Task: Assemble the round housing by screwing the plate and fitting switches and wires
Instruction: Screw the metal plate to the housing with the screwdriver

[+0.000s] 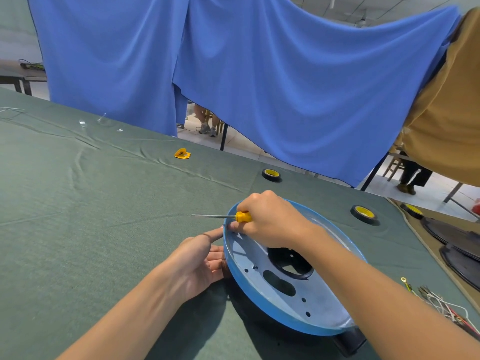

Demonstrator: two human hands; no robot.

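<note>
Wrinkled cloth [104, 203]: right grip [270, 219] curled around yellow screwdriver [242, 216]; left grip [200, 261], straight-fingered, touches round blue housing [283, 319].

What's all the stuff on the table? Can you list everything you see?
round housing: one, blue rim, grey inside, near right of the table
screwdriver: one, yellow handle, over the housing's far rim
tape rolls: three, black with yellow cores, beyond the housing
wires: one bundle, mostly white, right edge
round covers: two, black, far right
crumpled scrap: one, yellow, mid-table
tablecloth: one, green, under everything
curtain: blue, hanging behind the table
left hand: one, touches the housing's outer rim
right hand: one, grips the screwdriver
</note>
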